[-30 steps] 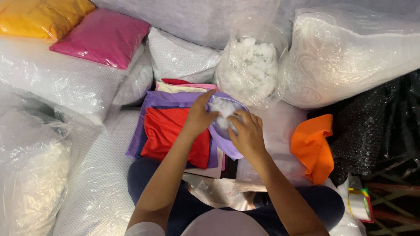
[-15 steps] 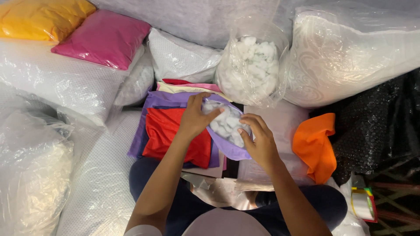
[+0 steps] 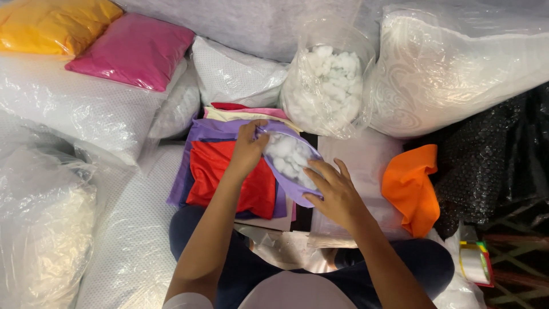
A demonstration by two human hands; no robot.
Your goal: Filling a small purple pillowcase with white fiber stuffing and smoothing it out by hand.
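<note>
The purple fabric cover point(image 3: 291, 171), part-filled with white stuffing point(image 3: 286, 155), sits over the red cloth point(image 3: 220, 174), left hand point(image 3: 247, 153) pinching its far edge open while right hand point(image 3: 337, 194) fingers, loosely spread, press its near side.

The purple cover point(image 3: 289, 166) opened up: a second ago the two hands were bunched together over its mouth, and then it gaped wide, showing the white stuffing point(image 3: 286, 157) packed inside. The left hand point(image 3: 247, 150) shifted to pinch the cover's upper rim, thumb hooked over the edge. The right hand point(image 3: 337, 193) slid down and away to the lower rim, fingers spread flat against the stuffing.
</note>
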